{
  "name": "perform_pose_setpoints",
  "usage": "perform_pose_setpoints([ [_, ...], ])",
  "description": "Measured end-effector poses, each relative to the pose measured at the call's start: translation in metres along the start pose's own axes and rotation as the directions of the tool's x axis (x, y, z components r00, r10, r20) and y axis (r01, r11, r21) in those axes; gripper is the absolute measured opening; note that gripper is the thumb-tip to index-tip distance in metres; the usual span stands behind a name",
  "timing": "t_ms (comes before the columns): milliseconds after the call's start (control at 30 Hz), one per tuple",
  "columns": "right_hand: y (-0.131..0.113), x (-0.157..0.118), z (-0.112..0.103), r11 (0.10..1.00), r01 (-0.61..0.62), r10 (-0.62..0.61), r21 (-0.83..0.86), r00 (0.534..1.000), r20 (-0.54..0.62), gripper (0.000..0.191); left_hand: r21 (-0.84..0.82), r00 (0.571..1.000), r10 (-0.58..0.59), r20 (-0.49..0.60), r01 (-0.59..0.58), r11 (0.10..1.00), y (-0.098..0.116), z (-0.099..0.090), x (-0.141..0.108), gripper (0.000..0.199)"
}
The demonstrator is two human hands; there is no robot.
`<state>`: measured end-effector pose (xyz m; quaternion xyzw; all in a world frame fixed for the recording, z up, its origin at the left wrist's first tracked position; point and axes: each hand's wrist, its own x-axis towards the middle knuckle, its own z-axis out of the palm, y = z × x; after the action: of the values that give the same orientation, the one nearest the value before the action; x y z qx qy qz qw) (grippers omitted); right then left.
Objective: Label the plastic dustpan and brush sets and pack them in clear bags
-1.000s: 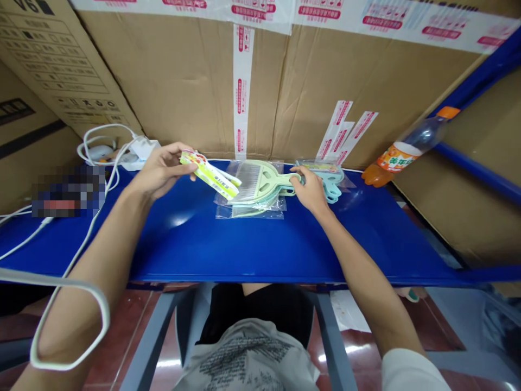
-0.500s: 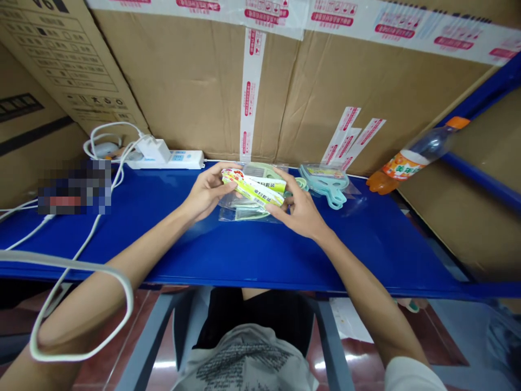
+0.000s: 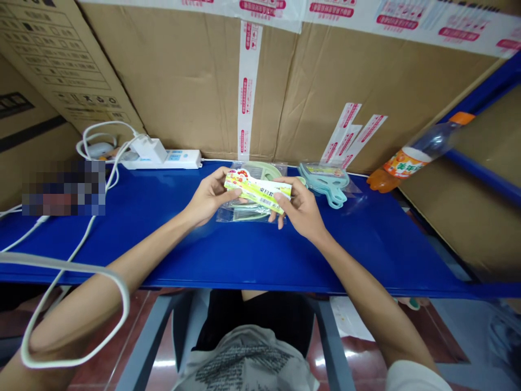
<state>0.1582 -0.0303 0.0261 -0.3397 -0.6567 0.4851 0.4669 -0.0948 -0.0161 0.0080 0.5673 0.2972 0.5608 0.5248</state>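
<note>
Between my two hands is a printed paper label (image 3: 260, 191), yellow-green and white with red mushroom pictures at its left end. My left hand (image 3: 211, 195) pinches the left end, thumb on the front face. On the right end, my right hand (image 3: 299, 206) grips with the thumb in front and fingers behind. Beneath the label, partly covered by it and my hands, a pale green plastic set (image 3: 266, 169) lies in a clear bag on the blue table (image 3: 244, 255). To the right rests a light blue plastic set (image 3: 331, 187), also in clear wrapping.
A white power strip (image 3: 183, 158) with a plugged-in adapter stands at the back left. White cables (image 3: 87, 231) trail across the left side. An orange soda bottle (image 3: 413, 157) leans at the right. Cardboard (image 3: 195, 81) walls the back.
The label was folded with two printed layers showing; now it lies flatter, its front facing me. My right thumb has moved onto its face, and fingers of that hand now show below it.
</note>
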Motion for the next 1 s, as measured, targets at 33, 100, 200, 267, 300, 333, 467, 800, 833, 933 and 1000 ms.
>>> perform_pose_setpoints([
  [33, -0.001, 0.000, 0.001, 0.999, -0.007, 0.007, 0.039, 1.000, -0.007, 0.054, 0.006, 1.000, 0.008, 0.007, -0.008, 1.000, 0.001, 0.001, 0.000, 0.051],
  [100, -0.002, 0.001, 0.002, 0.998, -0.006, 0.006, 0.064, 1.000, -0.011, 0.057, 0.026, 0.999, 0.016, 0.034, -0.017, 1.000, 0.002, 0.001, 0.000, 0.066],
  [200, -0.001, 0.002, 0.002, 0.999, 0.012, -0.012, 0.042, 1.000, 0.002, 0.044, 0.052, 0.996, 0.011, 0.089, -0.016, 0.999, 0.003, 0.001, 0.000, 0.075],
  [267, 0.001, 0.001, 0.002, 1.000, 0.002, -0.002, 0.023, 1.000, 0.003, 0.047, 0.058, 0.994, 0.016, 0.109, -0.022, 0.998, 0.002, 0.000, 0.000, 0.065],
  [300, 0.002, 0.001, 0.001, 1.000, -0.010, 0.010, 0.013, 1.000, 0.004, 0.050, 0.061, 0.994, 0.019, 0.109, -0.026, 0.998, 0.002, 0.000, 0.000, 0.058],
  [333, 0.003, 0.001, 0.000, 1.000, -0.021, 0.021, 0.000, 1.000, 0.010, 0.051, 0.065, 0.994, 0.022, 0.107, -0.029, 0.997, 0.001, 0.000, 0.000, 0.052],
  [467, 0.008, 0.001, -0.002, 0.999, 0.007, -0.005, -0.054, 1.000, 0.028, 0.041, 0.087, 0.995, 0.049, 0.090, -0.057, 0.995, -0.001, 0.001, 0.000, 0.048],
  [800, 0.008, 0.000, 0.002, 0.995, 0.035, -0.038, -0.091, 0.999, -0.035, 0.035, 0.160, 0.995, 0.096, 0.016, -0.097, 0.982, -0.002, 0.001, -0.001, 0.035],
  [833, 0.008, 0.000, 0.002, 0.993, 0.033, -0.038, -0.110, 0.999, -0.037, 0.036, 0.154, 0.994, 0.107, 0.010, -0.108, 0.982, -0.002, 0.001, -0.001, 0.038],
  [933, 0.008, -0.001, 0.003, 0.988, 0.035, -0.042, -0.154, 0.998, -0.043, 0.037, 0.157, 0.993, 0.122, -0.009, -0.119, 0.980, -0.005, 0.001, -0.001, 0.046],
  [1000, 0.007, -0.001, 0.004, 0.986, 0.038, -0.048, -0.165, 0.997, -0.056, 0.036, 0.184, 0.993, 0.111, -0.030, -0.103, 0.977, -0.006, 0.001, -0.001, 0.045],
])
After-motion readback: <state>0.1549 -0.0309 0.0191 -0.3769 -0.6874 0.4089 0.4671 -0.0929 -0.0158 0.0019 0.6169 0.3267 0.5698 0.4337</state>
